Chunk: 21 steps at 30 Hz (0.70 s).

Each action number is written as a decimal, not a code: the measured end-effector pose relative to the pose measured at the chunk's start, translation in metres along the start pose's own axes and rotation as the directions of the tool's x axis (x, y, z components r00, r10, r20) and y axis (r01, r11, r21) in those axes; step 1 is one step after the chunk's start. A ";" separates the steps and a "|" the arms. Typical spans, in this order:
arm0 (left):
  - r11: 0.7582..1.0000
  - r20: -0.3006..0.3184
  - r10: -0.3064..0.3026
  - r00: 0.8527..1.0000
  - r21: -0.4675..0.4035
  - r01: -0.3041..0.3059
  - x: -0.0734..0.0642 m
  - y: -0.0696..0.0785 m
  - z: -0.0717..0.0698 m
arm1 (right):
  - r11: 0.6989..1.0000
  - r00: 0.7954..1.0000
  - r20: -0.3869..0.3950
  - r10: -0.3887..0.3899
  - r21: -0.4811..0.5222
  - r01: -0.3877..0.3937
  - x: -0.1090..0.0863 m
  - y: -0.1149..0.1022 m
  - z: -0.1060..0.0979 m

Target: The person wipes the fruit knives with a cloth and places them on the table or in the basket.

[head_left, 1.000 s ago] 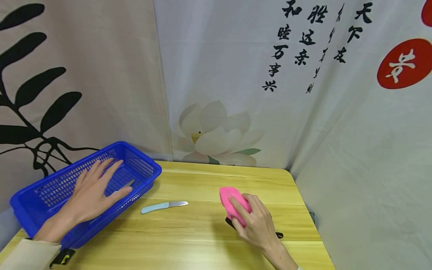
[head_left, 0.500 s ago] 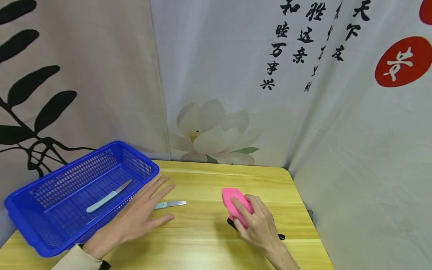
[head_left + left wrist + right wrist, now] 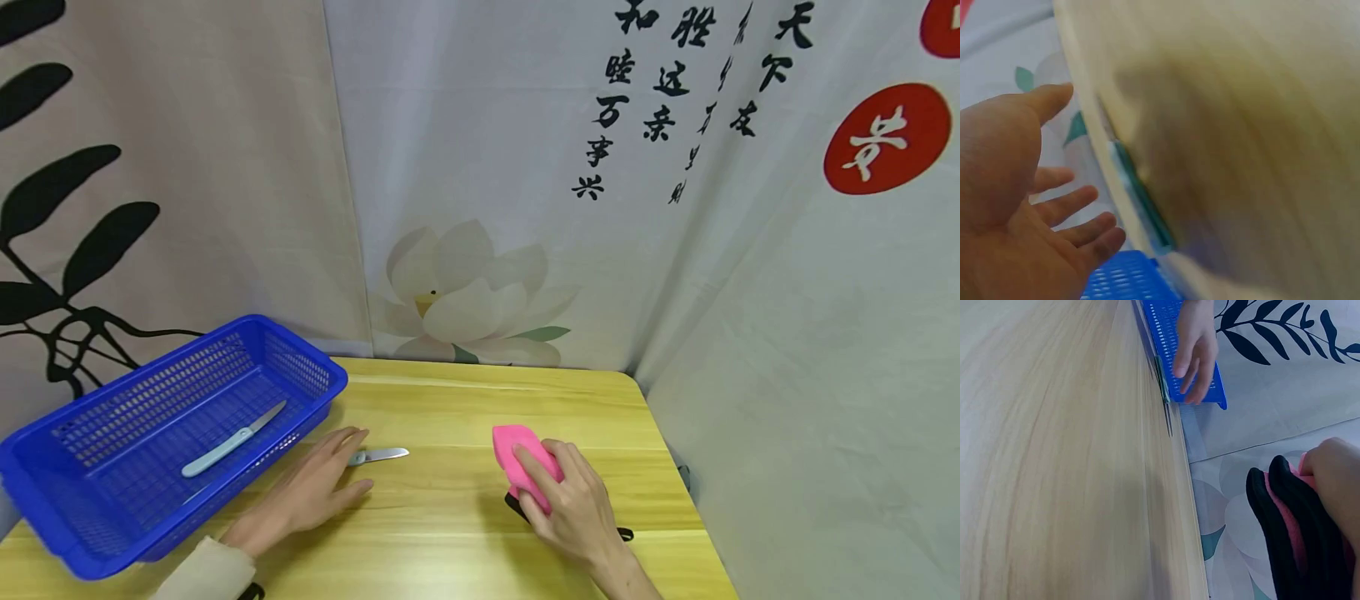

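A small knife with a pale blue handle lies on the table, its blade (image 3: 386,454) pointing right in the head view. My left hand (image 3: 311,487) is over the handle end and hides most of it there. In the left wrist view the knife handle (image 3: 1138,197) shows whole, apart from the spread fingers. My right hand (image 3: 573,508) grips a soft pink, folded cloth-like thing (image 3: 517,446) above the table. Its thick black edging (image 3: 1282,525) shows in the right wrist view; its exact kind I cannot tell.
A blue plastic basket (image 3: 75,425) stands at the table's left. Inside lies a second knife (image 3: 225,448) with a pale blue handle. A printed curtain (image 3: 480,167) hangs behind the wooden table (image 3: 450,550).
My left hand has moved from over the basket rightward and down to the knife on the table. The right hand stays nearly still with the pink thing. The head view has shifted slightly.
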State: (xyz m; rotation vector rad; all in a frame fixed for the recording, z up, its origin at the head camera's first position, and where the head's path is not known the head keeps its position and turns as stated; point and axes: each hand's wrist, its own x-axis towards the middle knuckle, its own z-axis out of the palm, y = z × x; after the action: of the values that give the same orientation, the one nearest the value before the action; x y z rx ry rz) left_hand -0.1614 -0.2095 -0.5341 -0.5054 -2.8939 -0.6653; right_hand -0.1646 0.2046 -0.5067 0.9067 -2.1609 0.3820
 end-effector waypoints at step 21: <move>0.988 -0.165 0.061 0.984 0.151 -0.036 0.006 -0.019 0.027 | 1.000 1.000 -0.004 -0.028 -0.001 0.028 -0.003 0.001 0.002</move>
State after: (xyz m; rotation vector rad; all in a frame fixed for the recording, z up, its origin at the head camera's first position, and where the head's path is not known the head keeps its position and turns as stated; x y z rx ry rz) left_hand -0.1754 -0.2118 -0.5647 -0.4735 -2.7350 -0.4580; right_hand -0.1650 0.2061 -0.5102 0.9341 -2.1424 0.3683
